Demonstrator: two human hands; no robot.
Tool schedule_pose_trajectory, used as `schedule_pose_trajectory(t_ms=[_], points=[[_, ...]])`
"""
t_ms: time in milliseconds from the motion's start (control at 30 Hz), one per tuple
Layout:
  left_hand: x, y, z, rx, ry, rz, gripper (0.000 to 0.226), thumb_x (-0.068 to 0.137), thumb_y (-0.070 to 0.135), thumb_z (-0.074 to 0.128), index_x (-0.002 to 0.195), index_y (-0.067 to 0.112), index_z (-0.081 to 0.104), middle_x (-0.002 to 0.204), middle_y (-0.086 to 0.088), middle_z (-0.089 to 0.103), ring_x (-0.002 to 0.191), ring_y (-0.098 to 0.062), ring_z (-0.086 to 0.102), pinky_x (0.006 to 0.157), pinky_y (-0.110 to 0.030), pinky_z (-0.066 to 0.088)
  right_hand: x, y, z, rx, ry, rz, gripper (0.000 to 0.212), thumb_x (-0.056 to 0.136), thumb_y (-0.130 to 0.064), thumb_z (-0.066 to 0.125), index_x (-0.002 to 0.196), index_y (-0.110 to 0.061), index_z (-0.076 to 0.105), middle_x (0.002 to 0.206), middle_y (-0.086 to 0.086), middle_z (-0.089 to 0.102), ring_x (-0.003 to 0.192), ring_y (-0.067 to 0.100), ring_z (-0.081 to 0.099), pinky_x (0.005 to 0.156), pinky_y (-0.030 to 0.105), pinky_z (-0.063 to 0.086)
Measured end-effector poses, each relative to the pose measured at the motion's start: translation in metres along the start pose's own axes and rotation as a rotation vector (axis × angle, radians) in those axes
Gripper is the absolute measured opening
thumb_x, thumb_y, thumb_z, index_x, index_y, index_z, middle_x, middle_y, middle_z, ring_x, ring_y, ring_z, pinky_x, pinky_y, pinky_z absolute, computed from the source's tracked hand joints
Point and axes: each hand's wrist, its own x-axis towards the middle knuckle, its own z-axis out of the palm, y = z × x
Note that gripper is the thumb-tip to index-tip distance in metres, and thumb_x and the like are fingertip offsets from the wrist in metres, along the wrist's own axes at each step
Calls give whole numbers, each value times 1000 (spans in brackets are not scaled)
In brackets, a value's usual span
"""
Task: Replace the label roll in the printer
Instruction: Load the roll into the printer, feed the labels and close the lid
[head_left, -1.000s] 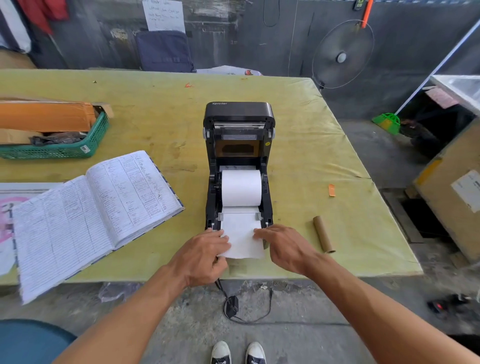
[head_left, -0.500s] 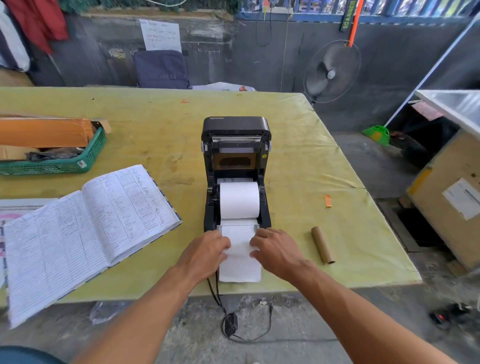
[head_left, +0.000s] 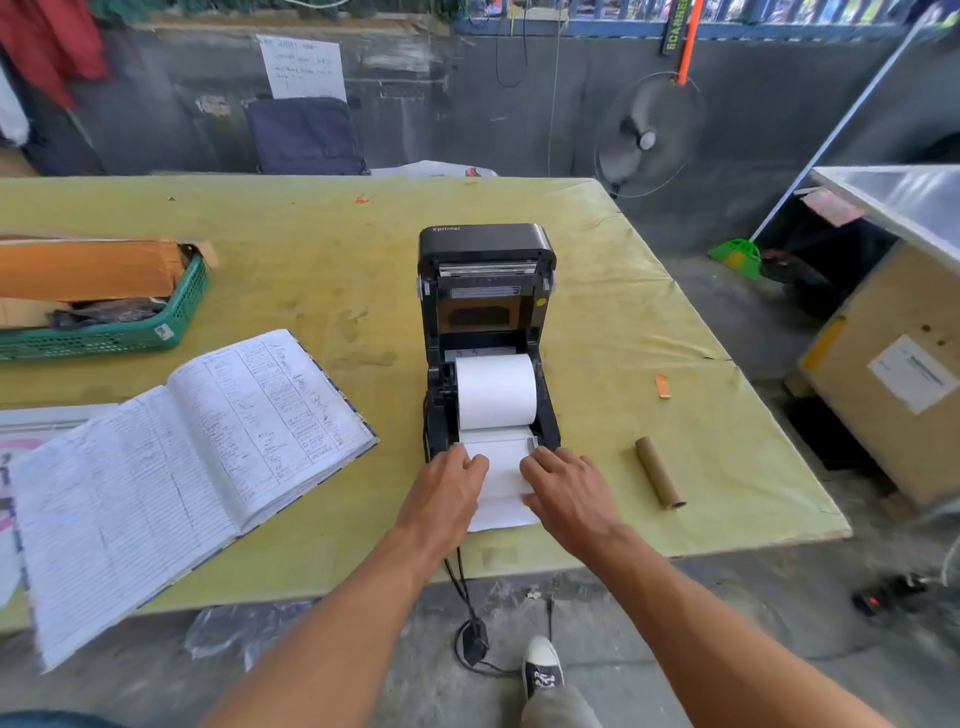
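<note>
Yellow-green table (head_left: 311, 249), worn sheet top, grey wall behind. Printer (head_left: 485, 244) sat just ahead of both hands, lid swung up and back, new label roll (head_left: 496, 389) seated in the bay directly beyond the fingertips. Leader strip (head_left: 501, 483) ran from the roll out over the front edge and lay between and under the hands, loose end toward the wrists. Left hand (head_left: 447, 493) rested on the strip's left edge, right hand (head_left: 569, 491) on its right edge. Fingers were mostly straight and pressing down, not wrapped round anything. Couldn't tell whether either thumb was tucked under the paper. Fingertips sat at the side guides at the printer's mouth. Empty cardboard core (head_left: 658, 472) lay out to the right of the right hand, apart from it. Open ledger (head_left: 197, 441) lay out to the left of the left hand. Power cable (head_left: 457, 577) dropped off the table edge below the wrists. Judgement: step was squaring the leader in the guides, lid not yet closed. Risks: uneven pressure between the hands would skew the strip, and a skewed feed could jam or print off-register once the lid comes down. Loose guides would do the same; too tight and the paper buckles. Pulling toward the wrists could unspool slack in the bay. A forearm snagging the cable could drag the printer.
</note>
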Motion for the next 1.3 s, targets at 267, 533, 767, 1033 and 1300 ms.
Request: schedule_pose_trajectory(t_ms=[267,533,767,1033,1300], points=[[10,-11,-3,-155,-102,-24,24,83,4,69,100,12,54,100,1,44,88,-17,44,70,-28,38,10,17,2,167,-125,27,30,84,-30,76,106,-14,63,108,3,66,97,29,60,71,34,41],[18,-22,-18,-328,31,-27,13,89,27,63,83,18,71,79,10,56,72,-7,54,58,-13,34,33,35,-24,421,-251,161,19,90,-38,69,84,-21,74,85,-7,75,76,13,67,65,27,46],[59,-20,-66,-490,424,-183,16,89,18,62,76,18,72,72,10,68,69,-5,62,61,-22,49,73,44,-53,421,-132,272,29,97,-36,59,92,-13,76,87,5,78,80,25,70,73,37,59],[145,-33,-138,-555,734,-549,30,95,30,53,119,14,62,119,-8,62,97,-19,58,76,-30,43,166,70,-108,623,327,539,28,100,-34,54,88,-15,71,86,6,77,77,25,67,65,31,47],[196,-31,-145,-705,410,-808,51,94,55,48,91,5,57,87,-8,60,64,-22,52,48,-32,32,224,76,-113,858,-95,585,76,101,-60,34,150,-2,29,127,19,55,107,31,53,86,40,44]])
